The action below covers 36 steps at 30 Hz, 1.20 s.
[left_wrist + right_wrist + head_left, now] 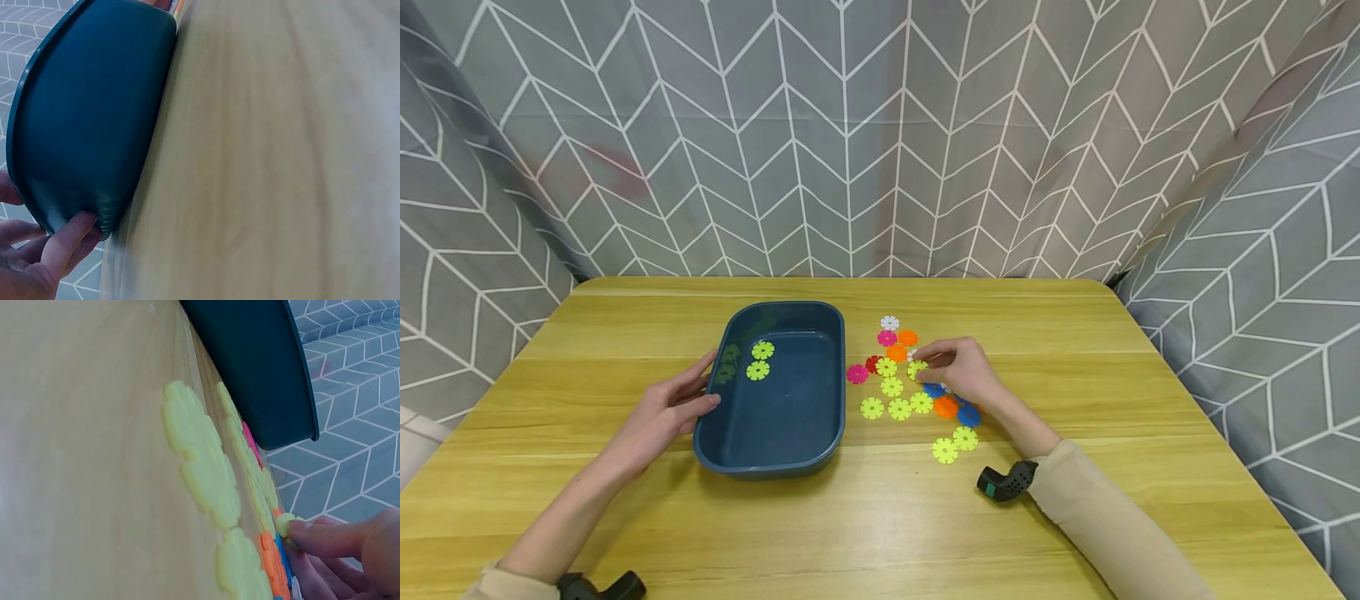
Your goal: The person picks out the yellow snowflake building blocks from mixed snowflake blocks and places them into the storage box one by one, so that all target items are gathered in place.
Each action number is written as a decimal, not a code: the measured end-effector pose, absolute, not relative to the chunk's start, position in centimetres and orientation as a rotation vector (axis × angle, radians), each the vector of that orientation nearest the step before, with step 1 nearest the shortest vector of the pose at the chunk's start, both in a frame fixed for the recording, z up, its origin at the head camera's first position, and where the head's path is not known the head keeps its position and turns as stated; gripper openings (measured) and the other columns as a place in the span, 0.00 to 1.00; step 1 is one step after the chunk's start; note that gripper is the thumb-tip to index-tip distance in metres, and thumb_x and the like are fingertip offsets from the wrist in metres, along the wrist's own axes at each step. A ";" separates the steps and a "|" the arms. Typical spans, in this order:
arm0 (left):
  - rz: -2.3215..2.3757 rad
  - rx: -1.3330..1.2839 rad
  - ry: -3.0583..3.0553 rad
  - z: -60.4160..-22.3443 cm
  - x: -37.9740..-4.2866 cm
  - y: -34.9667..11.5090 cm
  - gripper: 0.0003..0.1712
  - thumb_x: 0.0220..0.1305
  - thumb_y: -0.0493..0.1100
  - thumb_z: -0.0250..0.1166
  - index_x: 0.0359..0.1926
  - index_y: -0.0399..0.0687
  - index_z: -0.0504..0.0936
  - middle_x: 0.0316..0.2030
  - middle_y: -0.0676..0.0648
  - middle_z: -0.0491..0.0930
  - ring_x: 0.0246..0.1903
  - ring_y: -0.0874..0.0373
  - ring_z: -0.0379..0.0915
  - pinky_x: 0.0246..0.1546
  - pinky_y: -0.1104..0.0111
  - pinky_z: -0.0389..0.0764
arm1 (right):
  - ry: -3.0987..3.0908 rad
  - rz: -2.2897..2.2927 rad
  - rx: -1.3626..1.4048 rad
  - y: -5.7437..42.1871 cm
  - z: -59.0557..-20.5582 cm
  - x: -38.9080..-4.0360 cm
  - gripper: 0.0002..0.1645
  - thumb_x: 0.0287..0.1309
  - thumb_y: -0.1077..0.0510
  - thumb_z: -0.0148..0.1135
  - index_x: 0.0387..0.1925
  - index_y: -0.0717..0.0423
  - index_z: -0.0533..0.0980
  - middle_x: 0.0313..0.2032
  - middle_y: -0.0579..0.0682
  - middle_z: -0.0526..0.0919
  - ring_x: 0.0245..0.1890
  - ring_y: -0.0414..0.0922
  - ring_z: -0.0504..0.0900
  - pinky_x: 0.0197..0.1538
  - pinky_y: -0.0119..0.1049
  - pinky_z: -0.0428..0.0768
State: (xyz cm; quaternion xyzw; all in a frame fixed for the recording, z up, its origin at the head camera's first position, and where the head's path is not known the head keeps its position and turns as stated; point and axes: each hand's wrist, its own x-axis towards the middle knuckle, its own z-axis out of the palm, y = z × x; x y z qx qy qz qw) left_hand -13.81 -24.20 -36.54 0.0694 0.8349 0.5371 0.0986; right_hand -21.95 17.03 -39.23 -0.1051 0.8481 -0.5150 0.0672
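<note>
Head: two discs (758,370) in one bin (784,425)

No readable text, no legible labels, brands, numbers or signs on anything in view

Tray (782,433) on table (880,533), two discs (757,373) inside, more discs (899,412) right, curtain (880,142) behind

Bright, even light leaves a pale sheen on the worktop (872,525) and soft shadow beside the tub (786,412). Both wrist views look softer, cooler-toned.
</note>
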 end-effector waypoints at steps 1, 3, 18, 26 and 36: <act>1.587 0.206 2.472 -36.5 -13.8 -24.2 0.39 0.76 0.44 0.54 0.80 0.50 0.46 0.73 0.26 0.56 0.66 0.30 0.64 0.49 0.68 0.83 | 2.547 -1.561 -0.312 17.1 -39.2 -21.9 0.15 0.54 0.65 0.73 0.45 0.58 0.86 0.43 0.55 0.88 0.39 0.48 0.86 0.41 0.35 0.84; 1.584 0.206 2.472 -36.5 -13.8 -24.3 0.39 0.76 0.44 0.54 0.80 0.50 0.46 0.73 0.27 0.55 0.66 0.30 0.63 0.49 0.68 0.83 | 2.528 -1.577 -0.306 17.1 -39.1 -21.9 0.15 0.55 0.65 0.73 0.46 0.59 0.86 0.44 0.56 0.88 0.39 0.47 0.86 0.41 0.35 0.85; 1.587 0.211 2.475 -36.6 -14.0 -23.9 0.39 0.76 0.44 0.55 0.80 0.50 0.48 0.72 0.27 0.57 0.66 0.33 0.65 0.45 0.74 0.81 | 2.352 -1.677 -0.234 15.7 -37.4 -21.7 0.16 0.58 0.61 0.71 0.49 0.58 0.85 0.47 0.53 0.88 0.44 0.46 0.86 0.52 0.40 0.83; 1.589 0.212 2.469 -36.5 -14.0 -24.0 0.39 0.76 0.43 0.55 0.80 0.50 0.47 0.73 0.27 0.56 0.67 0.32 0.63 0.48 0.71 0.82 | 2.266 -1.741 -0.299 13.9 -36.6 -21.8 0.17 0.60 0.63 0.69 0.51 0.62 0.84 0.49 0.57 0.87 0.44 0.46 0.87 0.53 0.39 0.83; 1.600 0.206 2.466 -36.6 -13.8 -24.2 0.39 0.76 0.43 0.55 0.80 0.51 0.47 0.73 0.27 0.56 0.67 0.33 0.64 0.45 0.75 0.81 | 2.233 -1.730 -0.324 12.2 -35.7 -22.1 0.15 0.59 0.63 0.70 0.48 0.60 0.85 0.48 0.54 0.87 0.44 0.45 0.86 0.53 0.40 0.83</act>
